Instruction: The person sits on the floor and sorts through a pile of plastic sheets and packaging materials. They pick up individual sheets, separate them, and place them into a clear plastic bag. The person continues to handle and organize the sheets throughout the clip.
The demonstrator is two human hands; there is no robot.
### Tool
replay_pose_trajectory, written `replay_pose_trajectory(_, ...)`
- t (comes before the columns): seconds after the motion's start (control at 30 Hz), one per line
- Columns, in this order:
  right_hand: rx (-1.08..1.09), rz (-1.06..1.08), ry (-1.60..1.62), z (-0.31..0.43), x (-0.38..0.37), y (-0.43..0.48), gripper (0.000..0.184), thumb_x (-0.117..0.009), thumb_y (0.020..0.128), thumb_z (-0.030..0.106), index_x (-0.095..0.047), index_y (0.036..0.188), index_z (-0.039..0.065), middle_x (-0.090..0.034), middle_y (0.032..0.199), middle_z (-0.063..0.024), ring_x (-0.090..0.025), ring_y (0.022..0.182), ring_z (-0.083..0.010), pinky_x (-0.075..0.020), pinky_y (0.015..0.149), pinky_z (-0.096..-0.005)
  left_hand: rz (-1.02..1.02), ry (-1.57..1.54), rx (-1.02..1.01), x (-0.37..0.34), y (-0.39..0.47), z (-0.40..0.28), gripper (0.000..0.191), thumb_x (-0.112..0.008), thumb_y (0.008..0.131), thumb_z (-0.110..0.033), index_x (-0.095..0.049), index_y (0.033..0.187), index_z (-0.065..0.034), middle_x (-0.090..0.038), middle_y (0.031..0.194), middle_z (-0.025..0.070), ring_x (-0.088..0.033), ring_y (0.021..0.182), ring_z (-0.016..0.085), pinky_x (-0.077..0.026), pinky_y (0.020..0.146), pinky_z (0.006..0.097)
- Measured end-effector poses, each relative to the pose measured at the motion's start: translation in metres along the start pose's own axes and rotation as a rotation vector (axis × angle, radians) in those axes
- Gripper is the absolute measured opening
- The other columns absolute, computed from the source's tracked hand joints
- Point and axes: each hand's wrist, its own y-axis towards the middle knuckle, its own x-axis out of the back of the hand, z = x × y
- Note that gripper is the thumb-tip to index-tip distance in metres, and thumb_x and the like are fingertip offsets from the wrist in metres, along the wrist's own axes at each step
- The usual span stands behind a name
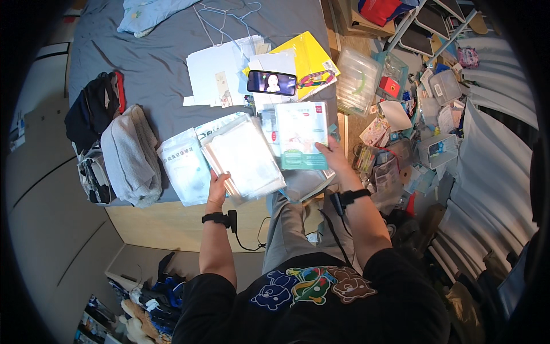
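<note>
My left hand (218, 189) grips the lower left edge of a stack of translucent plastic sleeves (245, 159), thumb on top. In my right hand (334, 154) is a flat printed packet (302, 135) with a teal lower band, held by its right edge. A white pouch of vacuum compression bags (184, 165) lies left of the stack, near my left hand. Under the packet, a transparent plastic folder (303, 182) pokes out towards my lap. Just beyond, a lit phone (271, 83) rests on papers, with a beaded strap (316, 80) at its right end.
Loose white papers (206, 73), a yellow folder (307, 47) and wire hangers (223, 19) lie on the grey bedsheet (159, 56). Folded clothes (129, 150) sit at the left. To the right, a plastic storage box (358, 81) borders a cluttered floor with a white basket (438, 150).
</note>
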Motion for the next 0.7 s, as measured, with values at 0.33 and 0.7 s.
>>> replay_pose_trajectory(0.33,0.150,-0.058,0.024,0.132,0.104,-0.085,0.032,-0.061,0.094,0.013,-0.058,0.123,0.001,-0.066,0.107,-0.0042,-0.061,0.095,-0.0122,-0.0494,0.084,-0.0289,0.275,-0.051,0.034,-0.079,0.026,0.016,0.069,-0.058,0.082,-0.003,-0.030,0.145,-0.0096,-0.058,0.105,0.0044,-0.054,0.093,0.014,-0.045,0.082,0.0287)
replay_pose_trajectory(0.7,0.416,0.481,-1.119,0.100,-0.046,0.034,0.034,-0.058,0.092,0.023,-0.060,0.125,0.015,-0.068,0.107,-0.0128,-0.064,0.095,-0.0317,-0.0503,0.083,-0.0386,0.293,0.206,-0.087,-0.092,0.048,0.029,0.062,-0.065,0.090,-0.020,-0.035,0.141,-0.0016,-0.056,0.127,0.0107,-0.053,0.114,0.020,-0.044,0.097,0.0333)
